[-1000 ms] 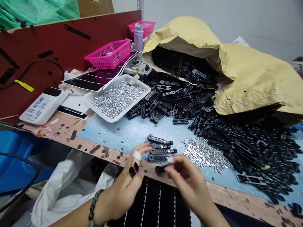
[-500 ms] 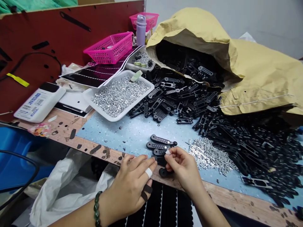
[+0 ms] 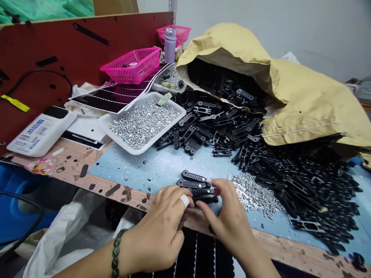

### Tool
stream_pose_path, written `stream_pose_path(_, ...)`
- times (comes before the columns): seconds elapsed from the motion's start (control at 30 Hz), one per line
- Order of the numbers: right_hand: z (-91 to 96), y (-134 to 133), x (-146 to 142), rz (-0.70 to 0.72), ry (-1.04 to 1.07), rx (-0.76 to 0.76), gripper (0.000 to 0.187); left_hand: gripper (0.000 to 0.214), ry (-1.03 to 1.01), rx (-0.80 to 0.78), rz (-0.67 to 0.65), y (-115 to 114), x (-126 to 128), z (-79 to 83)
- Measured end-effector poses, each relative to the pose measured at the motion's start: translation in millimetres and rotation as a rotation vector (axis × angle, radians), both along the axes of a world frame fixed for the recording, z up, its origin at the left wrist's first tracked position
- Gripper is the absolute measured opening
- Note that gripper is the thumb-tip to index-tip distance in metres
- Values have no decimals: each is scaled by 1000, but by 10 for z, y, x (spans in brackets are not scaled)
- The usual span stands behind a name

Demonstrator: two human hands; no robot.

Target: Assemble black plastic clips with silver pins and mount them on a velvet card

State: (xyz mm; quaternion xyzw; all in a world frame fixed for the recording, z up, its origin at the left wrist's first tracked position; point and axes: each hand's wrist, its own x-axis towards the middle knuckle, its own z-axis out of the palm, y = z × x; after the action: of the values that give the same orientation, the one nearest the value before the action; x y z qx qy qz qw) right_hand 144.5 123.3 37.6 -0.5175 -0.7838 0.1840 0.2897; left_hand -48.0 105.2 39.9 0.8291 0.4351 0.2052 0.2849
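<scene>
My left hand (image 3: 162, 224), with a white band round one finger and a green bead bracelet (image 3: 116, 253) at the wrist, lies at the table's front edge. Its fingers are bent and pressed together at the left end of a black plastic arm (image 3: 207, 199); what the fingertips grip is partly hidden. Just behind it, several black plastic arms (image 3: 193, 184) with a patterned face lie side by side on the blue mat. My right hand (image 3: 232, 216) is at their right ends, thumb and index finger apart. Something whitish shows at its index fingertip.
A heap of silver pins and rings (image 3: 255, 193) lies to the right, before a big pile of black plastic parts (image 3: 313, 193). Paper sacks (image 3: 228, 42) stand behind. A white tray (image 3: 133, 150) of small metal pieces, a pink basket (image 3: 133, 69) and a white container (image 3: 37, 135) are left.
My right thumb and index finger, pinched together before, are now apart and further right. My left thumb has tucked in under the fingers. The view has shifted slightly.
</scene>
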Motion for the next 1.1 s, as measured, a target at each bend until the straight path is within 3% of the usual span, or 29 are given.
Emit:
stream_pose_path(0.1, 145, -87, -106, 308, 194, -86, 36, 56, -44, -8, -49, 51, 18, 47)
stream_pose_path(0.17, 194, -117, -148, 375, 238, -155, 29, 61, -69, 25, -30, 54, 25, 33)
stream_pose_path(0.23, 200, -103, -125, 331, 275, -222, 17, 61, -104, 65, 52, 37, 9, -7)
stream_pose_path(0.33, 128, -6, -4, 97, 409, -351, 8, 52, -83, 123, 182, 5, -52, -93)
stream_pose_path(0.43, -28, 126, 81, -173, 591, -541, 15, 49, 65, 207, 132, -13, -105, -192)
stream_pose_path(0.5, -144, 189, 76, -236, 653, -634, 19, 52, 162, 261, 56, -17, -110, -248)
stream_pose_path(0.67, -297, 222, 9, -243, 589, -637, 20, 60, 248, 302, 10, -10, -74, -277)
stream_pose_path(1.1, -275, 249, 54, -179, 548, -687, 20, 56, 186, 295, 40, -2, -41, -230)
